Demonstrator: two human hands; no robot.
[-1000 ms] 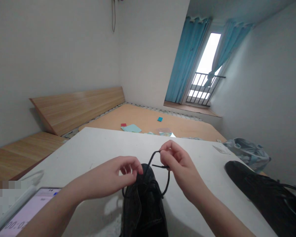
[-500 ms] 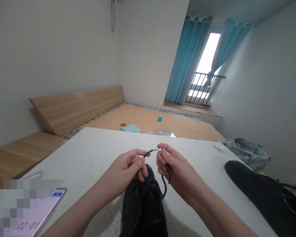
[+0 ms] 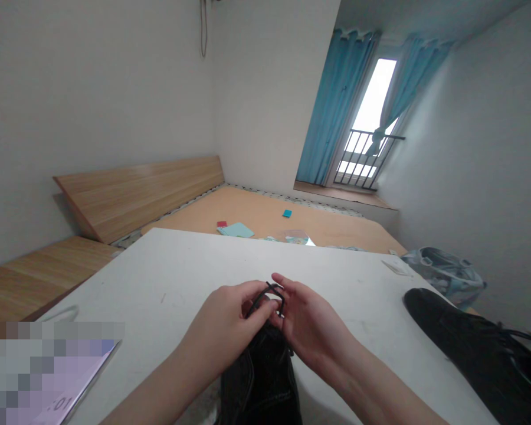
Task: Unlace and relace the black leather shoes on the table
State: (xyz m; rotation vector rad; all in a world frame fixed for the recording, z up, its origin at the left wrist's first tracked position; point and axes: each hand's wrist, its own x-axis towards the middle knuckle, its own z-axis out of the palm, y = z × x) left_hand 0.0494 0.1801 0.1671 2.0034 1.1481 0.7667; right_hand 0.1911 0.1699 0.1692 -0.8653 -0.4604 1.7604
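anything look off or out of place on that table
Mostly the second black shoe: it lies apart at the table's right edge, far from the black shoe whose lace the left hand and right hand pinch together. Nothing looks spilled or damaged.

- A second shoe (image 3: 478,348) is lying at the table's (image 3: 181,265) right edge.
- A phone (image 3: 66,383) is resting at the left corner.
- Blue curtains (image 3: 336,106) are hanging beside the window.
- A bag (image 3: 445,273) is sitting behind the table.
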